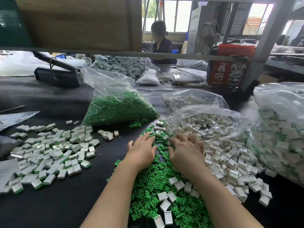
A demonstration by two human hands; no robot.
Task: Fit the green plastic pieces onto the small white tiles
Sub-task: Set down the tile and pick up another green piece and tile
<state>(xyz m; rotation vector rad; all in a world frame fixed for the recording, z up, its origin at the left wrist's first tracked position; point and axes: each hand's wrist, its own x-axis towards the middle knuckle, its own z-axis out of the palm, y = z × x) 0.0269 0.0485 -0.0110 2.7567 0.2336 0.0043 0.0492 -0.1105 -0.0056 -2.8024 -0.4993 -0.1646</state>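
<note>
Green plastic pieces (158, 186) beyond counting; two hands (143, 150), four bags (118, 106).

left hand (142, 151) bare | right hand (186, 153) bare | forearms unsleeved

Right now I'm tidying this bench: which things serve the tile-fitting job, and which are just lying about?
Job:
- loose green pieces
- loose white tiles
- bag of green pieces
- finished pile

Lying about:
- red box
- grey device
</note>
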